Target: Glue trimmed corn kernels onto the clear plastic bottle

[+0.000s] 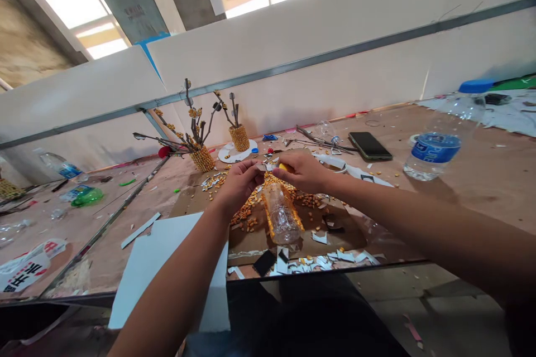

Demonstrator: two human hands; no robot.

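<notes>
My left hand (244, 179) is closed in a pinch on a small whitish piece (261, 167) above the pile of corn kernels (247, 209). Close beside it, my right hand (302, 170) is closed around a small yellow tool (286, 168), mostly hidden by the fingers, so its kind does not show. Just below both hands, a clear plastic bottle (285, 220) lies on a brown cardboard sheet (247, 245), with rows of kernels along its sides. Neither hand appears to grip the bottle.
Two kernel-covered pots with twigs (201, 158) (239, 138) stand at the back left. A phone (370, 145) and a water bottle (435, 148) are to the right. White board (167, 268) overhangs the front edge; white scraps (322, 262) litter it.
</notes>
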